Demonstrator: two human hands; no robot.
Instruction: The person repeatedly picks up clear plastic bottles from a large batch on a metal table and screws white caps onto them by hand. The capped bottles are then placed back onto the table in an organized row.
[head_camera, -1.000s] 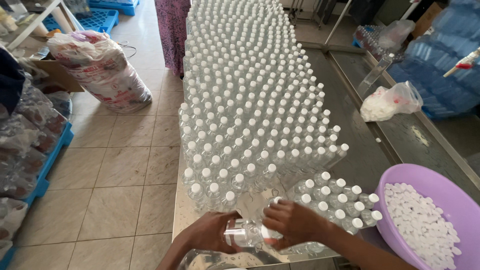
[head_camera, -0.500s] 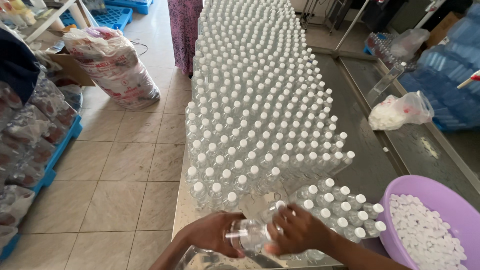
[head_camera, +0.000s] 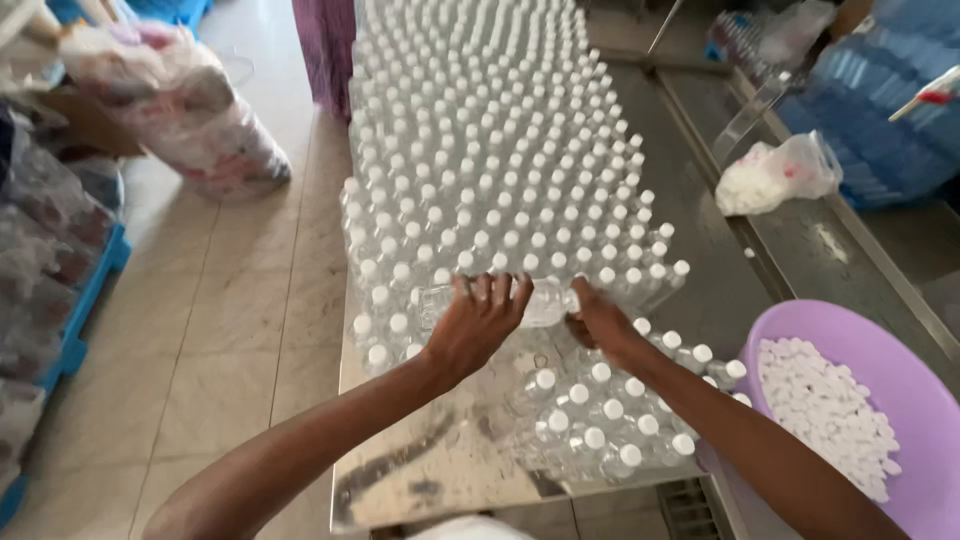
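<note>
**Capping bottles, most done**

Head view: left hand (head_camera: 478, 325) and right hand (head_camera: 600, 322) both clamp one clear bottle (head_camera: 545, 303) sideways at center. Capped bottles (head_camera: 480, 150) fill table (head_camera: 440, 470) toward 12; small batch (head_camera: 610, 420) at 5. Caps in purple basin (head_camera: 890, 350) at 4, plenty left.

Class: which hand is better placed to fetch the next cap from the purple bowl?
Probably the right hand: it grips the bottle's cap end, nearest the purple bowl. The left hand holds the body, farther away.
</note>
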